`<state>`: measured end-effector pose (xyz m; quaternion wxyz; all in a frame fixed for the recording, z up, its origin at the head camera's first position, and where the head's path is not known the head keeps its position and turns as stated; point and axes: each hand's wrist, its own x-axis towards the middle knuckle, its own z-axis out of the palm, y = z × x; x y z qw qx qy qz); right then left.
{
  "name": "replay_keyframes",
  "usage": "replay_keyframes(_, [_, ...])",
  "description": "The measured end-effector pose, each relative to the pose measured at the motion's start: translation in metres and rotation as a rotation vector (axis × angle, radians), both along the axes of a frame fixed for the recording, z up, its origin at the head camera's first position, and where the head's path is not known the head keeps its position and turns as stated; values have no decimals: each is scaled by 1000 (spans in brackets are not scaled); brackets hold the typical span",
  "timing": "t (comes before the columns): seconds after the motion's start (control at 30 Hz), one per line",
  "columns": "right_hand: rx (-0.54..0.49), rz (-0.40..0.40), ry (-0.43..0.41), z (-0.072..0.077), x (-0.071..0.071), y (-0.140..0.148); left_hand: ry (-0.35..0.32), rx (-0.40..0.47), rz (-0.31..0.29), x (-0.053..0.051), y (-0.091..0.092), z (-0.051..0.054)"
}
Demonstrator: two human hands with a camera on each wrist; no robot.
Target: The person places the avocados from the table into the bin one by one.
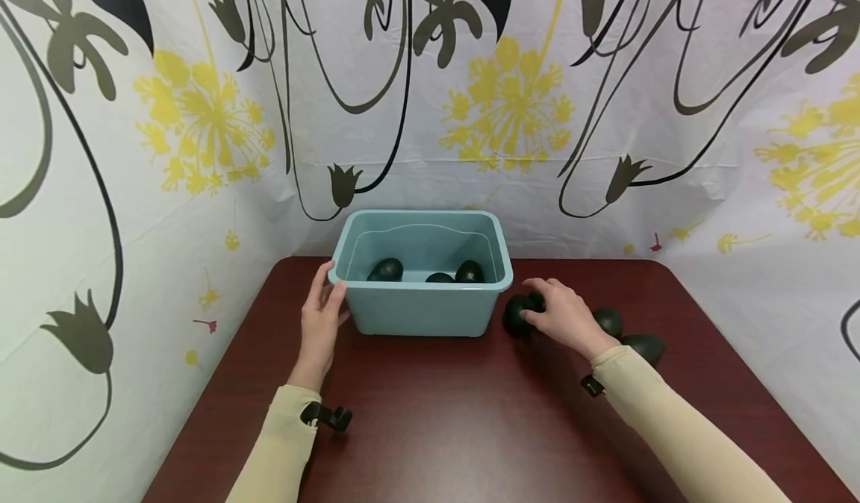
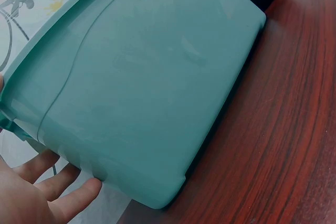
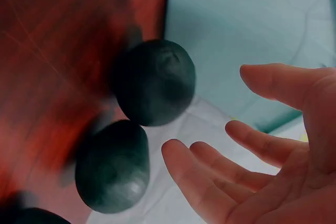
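A light blue plastic bin [image 1: 423, 309] stands at the far side of the table, with three dark green avocados [image 1: 386, 269] visible inside. My left hand [image 1: 321, 331] holds its front left corner, thumb at the front rim and fingers against the left side; the left wrist view shows those fingers [image 2: 79, 198] touching the wall below the rim. Right of the bin, my right hand [image 1: 564, 315] hovers over two avocados. In the right wrist view, its fingers are spread, apart from the nearer-to-bin avocado [image 3: 155, 82] and the one beside it [image 3: 113, 166].
Two more avocados [image 1: 608, 321] [image 1: 643, 348] lie beside and behind the right wrist on the dark red table [image 1: 430, 413]. A patterned white curtain [image 1: 430, 137] hangs behind the table and along both sides.
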<state>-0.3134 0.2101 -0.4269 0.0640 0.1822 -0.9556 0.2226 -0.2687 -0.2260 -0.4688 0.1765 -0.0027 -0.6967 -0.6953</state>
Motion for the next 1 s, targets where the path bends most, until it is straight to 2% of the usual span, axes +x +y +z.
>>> replay_keyframes(0.17, [21, -11, -17, -9, -2, -3, -12, 12, -14, 4, 1, 6])
replay_keyframes(0.4, [52, -23, -26, -16, -4, -5, -35, -2, -26, 19, 7, 27])
replay_keyframes(0.53, [70, -32, -46, -19, -5, -6, -38, -1, -27, 20, 8, 30])
replay_keyframes(0.67, [79, -35, -53, -22, -5, -8, -40, 6, -28, 20, 7, 30])
replay_keyframes(0.83, [89, -21, -10, -27, -5, -12, -42, 7, -28, 17, 6, 27])
replay_keyframes(1.0, [118, -8, 26, -33, -6, -16, -37, 13, -18, 8, 2, 13])
